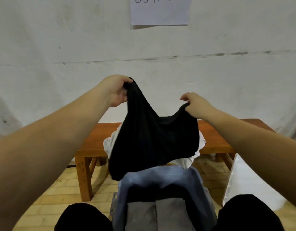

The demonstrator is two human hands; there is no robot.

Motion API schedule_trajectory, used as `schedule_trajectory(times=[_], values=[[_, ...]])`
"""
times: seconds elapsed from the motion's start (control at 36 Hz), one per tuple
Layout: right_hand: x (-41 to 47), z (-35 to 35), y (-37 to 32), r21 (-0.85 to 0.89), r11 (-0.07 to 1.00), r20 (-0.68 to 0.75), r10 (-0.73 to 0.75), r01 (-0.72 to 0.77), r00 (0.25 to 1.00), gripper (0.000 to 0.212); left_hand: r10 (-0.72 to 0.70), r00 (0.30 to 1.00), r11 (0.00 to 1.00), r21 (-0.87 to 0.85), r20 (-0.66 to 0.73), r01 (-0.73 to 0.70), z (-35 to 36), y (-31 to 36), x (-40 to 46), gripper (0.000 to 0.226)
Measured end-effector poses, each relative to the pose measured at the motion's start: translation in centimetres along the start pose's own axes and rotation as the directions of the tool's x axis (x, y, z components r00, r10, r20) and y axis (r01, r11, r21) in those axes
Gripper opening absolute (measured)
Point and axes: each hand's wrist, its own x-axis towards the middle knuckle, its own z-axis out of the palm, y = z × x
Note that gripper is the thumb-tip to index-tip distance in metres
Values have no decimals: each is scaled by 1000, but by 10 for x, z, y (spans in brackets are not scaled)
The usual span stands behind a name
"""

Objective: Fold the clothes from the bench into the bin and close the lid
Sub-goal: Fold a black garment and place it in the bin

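A: Closest in, below both sets of fingers, the blue bin (162, 179) sits open between the knees, with grey folded pieces (156, 214) already lying in it.

B: And the black garment (153, 139)?

A: It hangs from the fingers, over the far rim of the bin. The left hand (114, 91) has its fingers bunched round one top corner, held higher; the right hand (196, 105) pinches the other corner between thumb and fingers, lower down. Both are closed on the cloth.

B: So how should the fold go?

A: I'd level the two corners first, pull the top edge taut so the cloth hangs flat, then bring the corners together and halve it again before lowering it beside the grey pieces.

B: Anything left beyond that?

A: Behind the black cloth, a white garment (196, 153) lies on the wooden desk (215, 139), farther off than the fingers. What may be the lid (240, 177) leans at the right, below the right hand.
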Motion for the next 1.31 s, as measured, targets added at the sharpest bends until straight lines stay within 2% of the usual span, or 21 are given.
schedule_trajectory(times=[0.06,0.11,0.17,0.19,0.31,0.39,0.47,0.56,0.67,0.81,0.97,1.06,1.14,1.31], values=[[-8,8,-15,-49,986,8,-157,157,988,50,32,999,997,-72,-3,-32,11,3,-2,10],[-25,12,-34,80,960,-84,-261,268,962,35,54,999,989,-140,-4,-54,20,4,-3,8],[-45,15,-55,273,919,-169,-247,286,954,13,70,997,983,-166,-15,-72,28,4,-3,6],[-53,18,-62,346,899,-167,-224,270,960,5,81,996,982,-169,-25,-84,32,4,-4,8],[-66,33,-80,459,872,-33,-177,172,984,36,138,990,966,-214,-40,-144,46,2,-9,12],[-61,40,-77,436,895,20,-117,96,993,45,160,987,950,-269,-8,-157,50,4,-14,13],[-53,41,-62,316,947,136,-113,65,984,39,209,978,939,-280,6,-199,47,7,-17,12],[-48,38,-41,250,968,237,-80,19,968,29,286,958,933,-228,-2,-279,32,8,-16,12],[-44,27,-7,193,980,297,-9,-51,955,31,328,944,934,-138,-39,-331,8,4,-15,9],[-46,16,17,105,994,399,-15,-30,917,16,315,945,944,-76,-88,-322,-13,-6,-12,10],[-45,7,24,-43,998,415,-18,40,910,29,301,940,952,-8,-164,-306,-25,-16,-10,4],[-43,-7,25,-82,995,408,-21,60,913,34,294,936,954,-3,-195,-300,-31,-18,-7,11],[-40,-25,28,-34,998,419,-27,46,907,24,281,934,958,1,-222,-288,-38,-19,-5,20],[-29,-58,35,247,968,440,-70,-46,895,15,218,948,974,-13,-233,-227,-51,-27,4,29]])
